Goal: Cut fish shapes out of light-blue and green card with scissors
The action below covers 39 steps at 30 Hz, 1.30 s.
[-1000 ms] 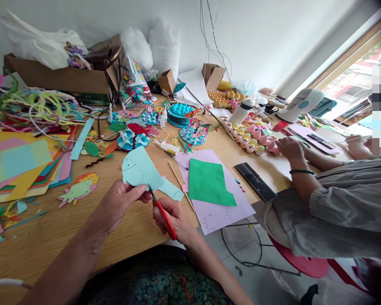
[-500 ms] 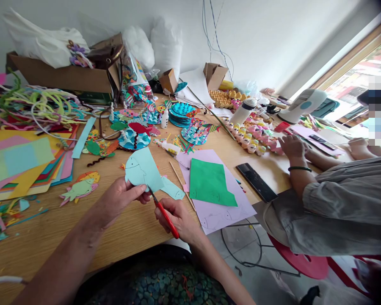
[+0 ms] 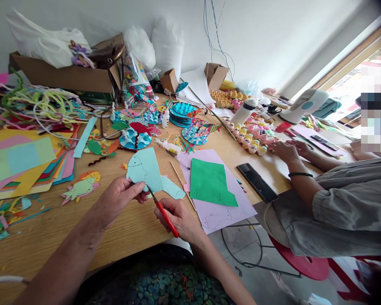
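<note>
A light blue sheet of paper (image 3: 150, 167) with a fish drawn on it is pinched at its lower left by my left hand (image 3: 127, 192). Red-handled scissors (image 3: 167, 218) sit in my right hand (image 3: 174, 214), the fingers wrapped round the handles. Their blades meet the paper's lower edge, close to my left fingertips. Behind this sheet lies a smaller light blue piece (image 3: 174, 188) with a fish outline. To the right, green paper (image 3: 209, 180) rests on a lilac sheet (image 3: 228, 216) that has pencilled fish on it.
Coloured paper sheets (image 3: 22, 169), scraps (image 3: 6, 220) and pipe cleaners (image 3: 44, 101) cover the left. Glue bottles (image 3: 169, 146), paper fish crafts (image 3: 135, 135) and a wooden stick (image 3: 179, 180) lie ahead. A black phone (image 3: 257, 183) is near a co-worker's hands (image 3: 287, 152) at the right.
The light blue sheet has turned slightly in my left hand, its right side now more upright. The co-worker's hands have shifted left, toward the small egg-carton figures.
</note>
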Available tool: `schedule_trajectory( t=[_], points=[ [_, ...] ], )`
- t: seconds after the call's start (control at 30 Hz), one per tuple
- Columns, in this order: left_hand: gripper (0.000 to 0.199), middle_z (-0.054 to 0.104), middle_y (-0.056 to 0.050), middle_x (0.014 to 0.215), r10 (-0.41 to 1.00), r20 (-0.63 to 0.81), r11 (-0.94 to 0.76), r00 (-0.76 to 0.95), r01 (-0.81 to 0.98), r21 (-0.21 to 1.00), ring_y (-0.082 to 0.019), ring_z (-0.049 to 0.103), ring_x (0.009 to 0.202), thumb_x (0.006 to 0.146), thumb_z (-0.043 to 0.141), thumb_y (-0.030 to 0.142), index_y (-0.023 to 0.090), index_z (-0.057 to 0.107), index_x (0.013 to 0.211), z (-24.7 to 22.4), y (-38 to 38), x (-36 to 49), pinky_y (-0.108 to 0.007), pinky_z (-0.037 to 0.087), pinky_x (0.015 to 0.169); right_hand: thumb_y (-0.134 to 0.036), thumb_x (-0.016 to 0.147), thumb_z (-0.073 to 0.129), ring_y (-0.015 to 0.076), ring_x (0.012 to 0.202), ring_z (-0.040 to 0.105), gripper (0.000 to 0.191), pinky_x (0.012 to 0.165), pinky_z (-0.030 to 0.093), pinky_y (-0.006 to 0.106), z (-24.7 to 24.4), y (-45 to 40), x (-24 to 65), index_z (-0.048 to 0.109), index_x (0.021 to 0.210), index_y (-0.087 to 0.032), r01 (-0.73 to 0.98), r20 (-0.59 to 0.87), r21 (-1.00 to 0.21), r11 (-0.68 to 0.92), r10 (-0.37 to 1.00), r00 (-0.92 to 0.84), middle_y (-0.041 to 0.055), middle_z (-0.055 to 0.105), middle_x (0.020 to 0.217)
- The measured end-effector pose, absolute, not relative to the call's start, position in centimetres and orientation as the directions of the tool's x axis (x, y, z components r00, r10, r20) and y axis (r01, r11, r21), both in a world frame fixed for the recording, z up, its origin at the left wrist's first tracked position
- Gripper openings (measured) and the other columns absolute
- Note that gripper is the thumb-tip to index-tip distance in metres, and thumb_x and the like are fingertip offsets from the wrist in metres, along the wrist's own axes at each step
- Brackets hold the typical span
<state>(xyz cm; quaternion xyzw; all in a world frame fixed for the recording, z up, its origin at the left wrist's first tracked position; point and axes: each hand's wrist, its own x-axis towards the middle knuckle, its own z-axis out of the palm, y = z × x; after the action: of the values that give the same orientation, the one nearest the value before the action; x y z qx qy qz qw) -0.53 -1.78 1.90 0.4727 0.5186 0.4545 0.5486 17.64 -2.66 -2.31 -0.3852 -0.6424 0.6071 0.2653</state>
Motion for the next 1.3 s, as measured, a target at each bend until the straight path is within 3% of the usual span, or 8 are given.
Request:
schedule_trajectory(
  t=[0.83, 1.3],
  points=[
    [0.015, 0.065, 0.0, 0.059, 0.996, -0.087, 0.087, 0.004, 0.036, 0.996, -0.015, 0.058, 0.055, 0.071, 0.065, 0.032, 0.017, 0.067, 0.067, 1.16, -1.37, -0.72, -0.026, 0.048, 0.054, -0.042, 0.088, 0.054, 0.0077, 0.05, 0.031, 0.038, 0.046, 0.021, 0.022, -2.46, -2.63, 17.55, 0.042, 0.061, -0.018, 0.181, -0.109, -0.984, -0.007, 0.82, -0.562, -0.0047, 0.035, 0.055],
    [0.017, 0.064, 0.0, 0.06, 0.996, -0.087, 0.087, 0.032, 0.005, 0.996, -0.013, 0.056, 0.056, 0.074, 0.063, 0.033, 0.017, 0.065, 0.068, 0.95, -1.45, -0.19, -0.026, 0.049, 0.056, -0.051, 0.086, 0.055, 0.0084, 0.05, 0.031, 0.043, 0.045, 0.023, 0.021, -2.74, -2.59, 17.44, 0.044, 0.061, -0.018, 0.134, -0.069, -0.991, 0.008, 0.828, -0.556, -0.0043, 0.037, 0.053]
  ],
)
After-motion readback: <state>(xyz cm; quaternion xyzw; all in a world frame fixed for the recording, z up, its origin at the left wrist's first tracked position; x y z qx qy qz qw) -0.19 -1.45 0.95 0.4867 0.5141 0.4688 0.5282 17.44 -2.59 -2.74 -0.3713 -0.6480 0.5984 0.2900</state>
